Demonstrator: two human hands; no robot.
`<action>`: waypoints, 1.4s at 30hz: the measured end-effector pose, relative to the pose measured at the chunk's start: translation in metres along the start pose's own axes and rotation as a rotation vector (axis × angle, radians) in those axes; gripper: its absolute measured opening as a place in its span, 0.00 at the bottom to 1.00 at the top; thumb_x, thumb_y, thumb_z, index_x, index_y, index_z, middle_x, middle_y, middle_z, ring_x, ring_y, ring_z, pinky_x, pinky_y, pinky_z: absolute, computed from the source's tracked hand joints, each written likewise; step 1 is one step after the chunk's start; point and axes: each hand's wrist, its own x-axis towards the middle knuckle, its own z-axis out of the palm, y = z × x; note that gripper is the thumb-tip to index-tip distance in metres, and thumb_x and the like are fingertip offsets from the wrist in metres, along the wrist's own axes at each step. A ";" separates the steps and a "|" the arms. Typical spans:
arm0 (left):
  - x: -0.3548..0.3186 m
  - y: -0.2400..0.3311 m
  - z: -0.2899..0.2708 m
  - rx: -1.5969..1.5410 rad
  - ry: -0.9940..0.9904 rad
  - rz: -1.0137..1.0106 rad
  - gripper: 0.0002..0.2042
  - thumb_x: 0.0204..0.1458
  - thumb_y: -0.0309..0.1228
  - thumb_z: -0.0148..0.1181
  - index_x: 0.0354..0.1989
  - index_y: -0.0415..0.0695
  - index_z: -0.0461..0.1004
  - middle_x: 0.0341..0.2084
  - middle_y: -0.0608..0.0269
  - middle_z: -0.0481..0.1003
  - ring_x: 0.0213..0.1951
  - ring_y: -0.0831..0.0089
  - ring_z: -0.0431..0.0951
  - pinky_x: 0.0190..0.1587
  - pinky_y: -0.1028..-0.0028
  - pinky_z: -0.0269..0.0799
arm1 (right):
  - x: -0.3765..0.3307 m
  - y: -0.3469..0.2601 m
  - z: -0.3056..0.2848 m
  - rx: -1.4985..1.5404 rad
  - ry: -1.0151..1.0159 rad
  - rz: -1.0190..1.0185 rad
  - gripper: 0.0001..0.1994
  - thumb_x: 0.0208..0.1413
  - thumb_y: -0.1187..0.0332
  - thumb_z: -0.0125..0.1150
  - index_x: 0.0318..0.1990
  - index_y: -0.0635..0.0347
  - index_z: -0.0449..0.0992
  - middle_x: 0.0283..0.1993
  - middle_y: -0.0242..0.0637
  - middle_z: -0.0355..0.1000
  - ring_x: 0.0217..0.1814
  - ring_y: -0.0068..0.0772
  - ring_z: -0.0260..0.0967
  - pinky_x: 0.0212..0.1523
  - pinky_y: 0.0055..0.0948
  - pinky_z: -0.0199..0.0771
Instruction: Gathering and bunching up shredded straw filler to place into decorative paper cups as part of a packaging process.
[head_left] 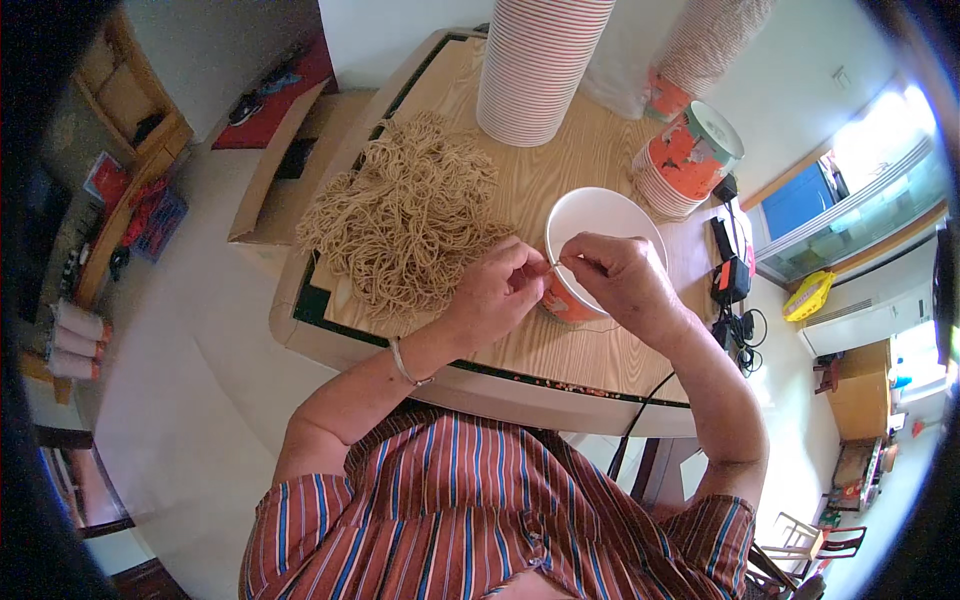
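Observation:
A white paper bucket (600, 208) with an orange printed outside stands near the front of the wood-topped table (530, 355). At the left side of its rim, the fingertips of both hands meet. My left hand (500, 290) is closed in a pinch just outside the rim. My right hand (630, 285) reaches over the bucket's opening, thumb and fingers pinched at the same spot. Whatever is between the fingertips is too small to make out. Beside my left hand lies a big tangled heap of tan cords (405, 215).
A tall stack of white, red-lined paper buckets (540, 70) rises at the back. Orange buckets (685, 160) lie stacked and tilted at the right, before a plastic-wrapped stack (705, 45). Black power adapters and cables (735, 275) line the right edge. An opened cardboard box (290, 190) stands left.

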 end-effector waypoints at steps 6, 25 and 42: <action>0.001 0.001 -0.001 0.070 0.013 0.053 0.04 0.51 0.22 0.60 0.34 0.39 0.72 0.28 0.59 0.69 0.31 0.65 0.74 0.34 0.69 0.71 | 0.001 0.002 0.001 0.024 0.014 -0.015 0.03 0.56 0.75 0.59 0.34 0.64 0.76 0.23 0.36 0.70 0.26 0.19 0.63 0.29 0.26 0.70; -0.005 -0.006 0.025 -0.071 0.196 0.105 0.04 0.50 0.19 0.61 0.30 0.39 0.71 0.25 0.58 0.71 0.27 0.64 0.73 0.30 0.68 0.68 | 0.018 -0.010 0.002 0.496 -0.146 0.126 0.06 0.58 0.75 0.55 0.42 0.58 0.71 0.16 0.28 0.66 0.14 0.16 0.62 0.15 0.26 0.58; -0.016 -0.005 0.025 -0.055 0.139 -0.056 0.14 0.50 0.29 0.67 0.43 0.42 0.71 0.30 0.64 0.70 0.26 0.76 0.71 0.30 0.75 0.70 | 0.014 -0.019 -0.001 0.378 -0.074 0.161 0.05 0.61 0.69 0.55 0.42 0.59 0.71 0.18 0.29 0.66 0.17 0.13 0.59 0.16 0.23 0.56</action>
